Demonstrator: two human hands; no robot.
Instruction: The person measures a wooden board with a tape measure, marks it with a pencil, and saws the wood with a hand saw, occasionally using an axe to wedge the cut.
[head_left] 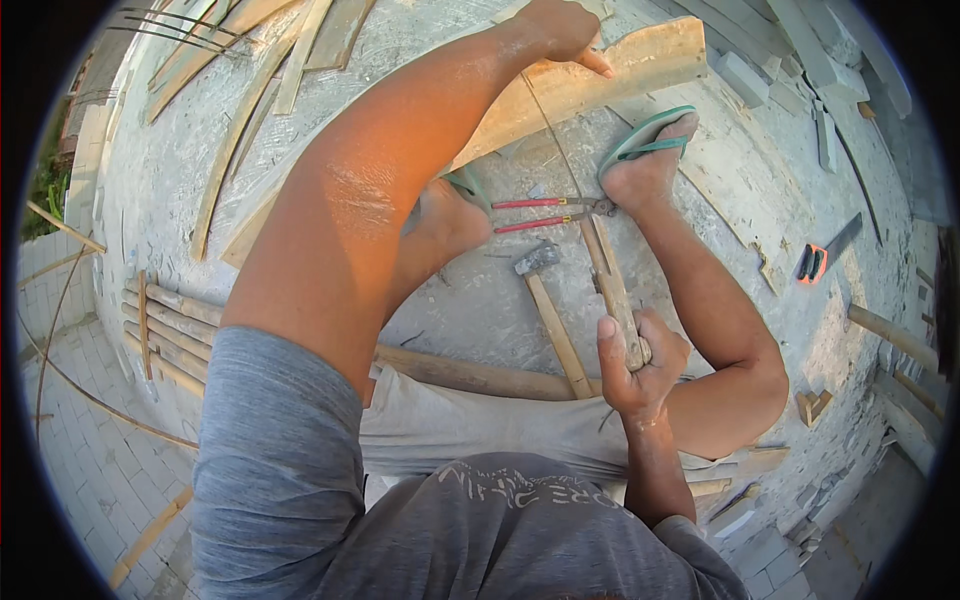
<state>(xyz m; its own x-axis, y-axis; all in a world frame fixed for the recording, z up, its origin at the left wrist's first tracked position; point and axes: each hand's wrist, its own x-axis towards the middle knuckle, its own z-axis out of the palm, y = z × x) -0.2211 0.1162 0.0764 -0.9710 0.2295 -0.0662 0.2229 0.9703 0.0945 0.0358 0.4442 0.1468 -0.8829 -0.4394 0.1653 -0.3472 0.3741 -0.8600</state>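
Note:
My right hand (645, 365) is closed round the lower end of a short wooden piece (612, 275) with a dark groove along it. The far end of that piece points at a pair of red-handled pincers (545, 203) lying on the floor. My left hand (562, 32) reaches far forward over the upper edge of a long, pale wooden board (640, 68). Its fingers are curled and one digit sticks out; what they hold, if anything, is hidden. A thin dark rod or wire (553, 135) crosses below it. Between my legs lies a hammer (552, 315) with a wooden handle.
My feet, in green flip-flops (640, 140), flank the pincers. A handsaw (830, 250) with an orange and black handle lies at right. Wooden planks (240, 120) and metal rods (185, 30) lie far left; bamboo poles (175, 330) lie nearer. Pale blocks (745, 78) stand far right.

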